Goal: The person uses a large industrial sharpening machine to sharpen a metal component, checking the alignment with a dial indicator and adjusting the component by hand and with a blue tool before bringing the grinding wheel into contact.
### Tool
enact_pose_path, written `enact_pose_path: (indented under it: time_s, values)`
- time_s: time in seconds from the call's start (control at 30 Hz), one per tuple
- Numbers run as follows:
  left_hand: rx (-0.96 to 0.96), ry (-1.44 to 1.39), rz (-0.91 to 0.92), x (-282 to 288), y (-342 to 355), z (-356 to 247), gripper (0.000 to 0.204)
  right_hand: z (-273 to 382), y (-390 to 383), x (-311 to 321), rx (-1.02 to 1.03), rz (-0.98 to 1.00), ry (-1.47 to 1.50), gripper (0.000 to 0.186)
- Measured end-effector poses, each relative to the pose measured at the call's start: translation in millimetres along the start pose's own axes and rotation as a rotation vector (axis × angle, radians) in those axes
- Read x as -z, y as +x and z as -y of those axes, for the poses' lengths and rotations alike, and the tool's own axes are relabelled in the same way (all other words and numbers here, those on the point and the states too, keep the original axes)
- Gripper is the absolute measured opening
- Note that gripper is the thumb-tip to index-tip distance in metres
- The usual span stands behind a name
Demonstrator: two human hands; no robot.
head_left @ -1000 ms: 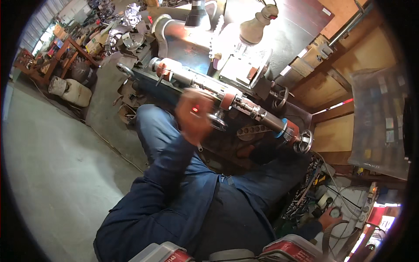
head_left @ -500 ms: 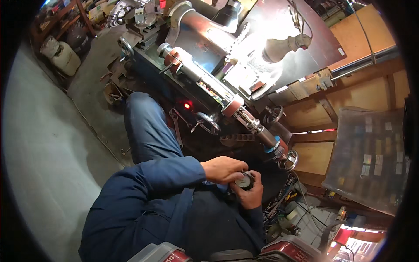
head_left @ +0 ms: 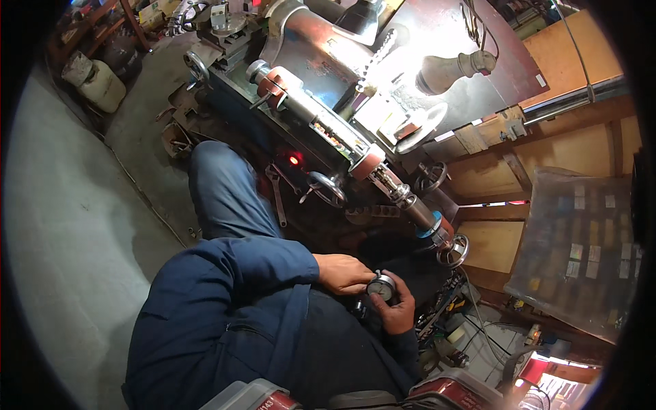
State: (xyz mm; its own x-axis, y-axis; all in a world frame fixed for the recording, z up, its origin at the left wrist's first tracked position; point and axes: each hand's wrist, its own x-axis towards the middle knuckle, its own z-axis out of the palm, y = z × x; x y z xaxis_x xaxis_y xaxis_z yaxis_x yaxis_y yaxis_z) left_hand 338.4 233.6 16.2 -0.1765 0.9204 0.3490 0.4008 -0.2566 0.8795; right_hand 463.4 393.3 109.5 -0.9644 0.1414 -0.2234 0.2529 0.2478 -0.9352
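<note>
A round dial gauge (head_left: pixel 380 288) with a pale face and metal rim sits in front of my body. My right hand (head_left: pixel 398 306) is wrapped round its right side, thumb along the lower edge. From the left, my left hand (head_left: pixel 344 273) reaches to the gauge's left edge with its fingers curled downward. What those fingertips hold, if anything, is hidden. Just below that hand a small dark fitting (head_left: pixel 359 309) shows against my dark clothing; I cannot tell whether it joins the gauge.
Ahead stands a machine with a long metal shaft assembly (head_left: pixel 324 130) and handwheels (head_left: pixel 324 190). A lamp (head_left: pixel 444 74) lights its bed brightly. A wrench (head_left: pixel 278 198) lies beyond my knee, near a red light (head_left: pixel 294 161). A plastic-covered rack (head_left: pixel 574 246) stands at right.
My left hand has drawn back slightly left and its thumb has left the gauge face. More of the dial shows now, and the dark fitting below has come into sight.
</note>
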Motion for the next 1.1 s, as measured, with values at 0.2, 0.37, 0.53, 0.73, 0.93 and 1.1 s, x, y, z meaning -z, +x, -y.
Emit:
enact_pose_path:
  time_s: [0.2,0.37,0.53,0.73,0.93,1.1]
  values:
    - [0.104,-0.045,-0.219,-17.3,-1.0,3.7,0.026,26.4,-1.5,-17.1,-0.033,-0.127,-0.101,0.038]
    - [0.305,-0.374,-0.263,-35.9,9.2,8.9,0.035,39.2,-6.4,-23.3,0.087,-0.069,-0.425,0.039]
    - [0.481,-0.716,-0.083,-19.0,7.1,18.5,0.037,47.0,-4.5,-22.4,0.008,-0.07,-0.359,0.039]
    - [0.412,-0.317,-0.158,38.2,3.6,-29.0,0.05,79.8,19.6,-8.3,-0.004,-0.135,0.033,0.038]
    - [-0.062,-0.464,-0.309,122.0,-9.3,-54.0,0.076,125.5,71.2,-5.8,0.33,-0.092,-0.131,0.047]
    - [-0.069,0.241,-0.308,195.7,-18.4,-40.1,0.042,167.7,148.8,-25.5,0.407,-0.069,-0.091,0.044]
